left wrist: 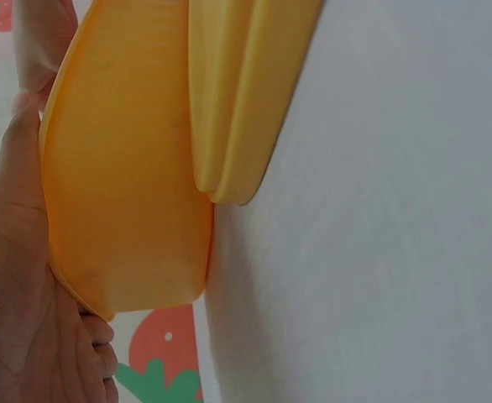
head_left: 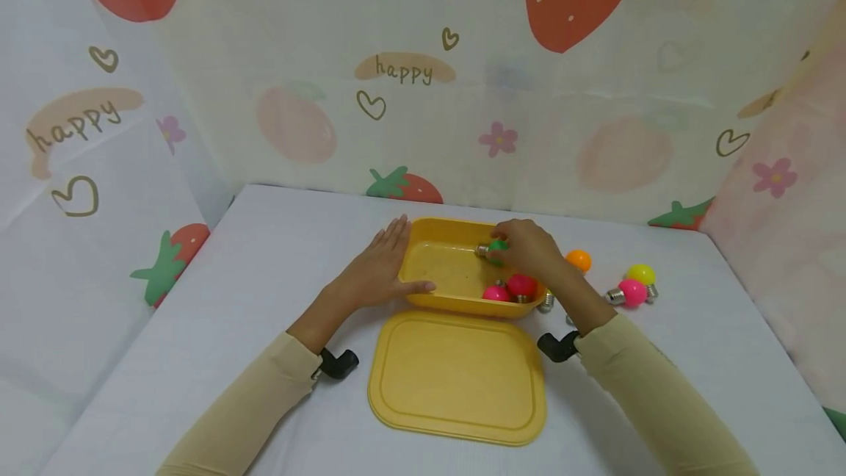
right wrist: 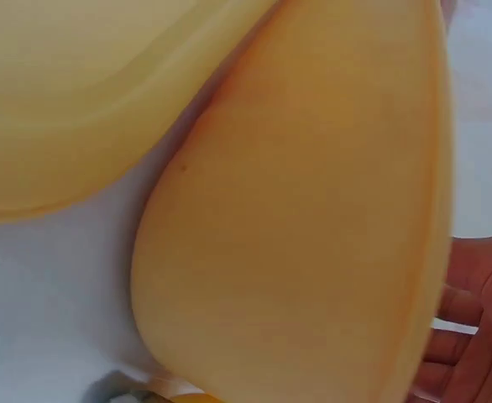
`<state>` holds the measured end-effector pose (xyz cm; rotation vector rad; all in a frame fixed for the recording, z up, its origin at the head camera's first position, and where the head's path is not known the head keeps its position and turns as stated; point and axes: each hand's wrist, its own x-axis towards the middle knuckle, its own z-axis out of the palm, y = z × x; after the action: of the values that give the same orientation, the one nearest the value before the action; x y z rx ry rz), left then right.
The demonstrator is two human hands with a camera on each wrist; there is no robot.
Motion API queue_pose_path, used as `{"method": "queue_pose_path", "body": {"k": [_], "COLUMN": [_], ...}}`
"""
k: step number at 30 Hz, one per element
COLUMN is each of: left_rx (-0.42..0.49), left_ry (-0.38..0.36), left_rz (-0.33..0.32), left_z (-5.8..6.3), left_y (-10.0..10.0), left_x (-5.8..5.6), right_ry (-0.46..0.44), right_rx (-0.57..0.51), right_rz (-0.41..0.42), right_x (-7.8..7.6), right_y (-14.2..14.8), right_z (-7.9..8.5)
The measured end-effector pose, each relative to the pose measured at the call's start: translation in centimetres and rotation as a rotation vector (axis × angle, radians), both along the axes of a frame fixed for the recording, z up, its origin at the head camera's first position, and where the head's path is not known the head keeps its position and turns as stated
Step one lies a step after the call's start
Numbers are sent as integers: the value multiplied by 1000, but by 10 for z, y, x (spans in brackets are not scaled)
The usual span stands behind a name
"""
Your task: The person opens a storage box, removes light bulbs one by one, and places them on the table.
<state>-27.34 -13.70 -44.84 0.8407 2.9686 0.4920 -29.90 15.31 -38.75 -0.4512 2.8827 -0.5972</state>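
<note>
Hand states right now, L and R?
Left hand: open, resting against the yellow box.
Right hand: closed, holding a green bulb.

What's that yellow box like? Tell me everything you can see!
The yellow box has rounded corners, a rim around its top, and looks like smooth plastic. It sits upright and uncovered on the white table, with its lid lying just nearer the person. Two pinkish-red bulbs lie inside toward the right end. The left hand touches its left end; the right hand holds a green bulb at its right part.
</note>
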Motion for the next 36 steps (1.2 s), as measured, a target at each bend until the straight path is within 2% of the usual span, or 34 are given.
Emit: {"method": "queue_pose_path", "body": {"k": [7, 17, 29, 36], "left_rx": [-11, -15, -17, -13], "left_ry": [-1, 0, 1, -9], "left_rz": [9, 5, 9, 10], "left_z": [-1, 1, 2, 3], "left_y": [1, 0, 1, 1], "left_x": [0, 2, 4, 5], "right_ry": [9, 32, 86, 64], "right_rx": [76, 127, 131, 95], "right_rz": [-6, -24, -11, -13], "right_x": [0, -4, -3, -2], "right_y": [-5, -8, -7, -6], "right_z": [-2, -16, -24, -24]}}
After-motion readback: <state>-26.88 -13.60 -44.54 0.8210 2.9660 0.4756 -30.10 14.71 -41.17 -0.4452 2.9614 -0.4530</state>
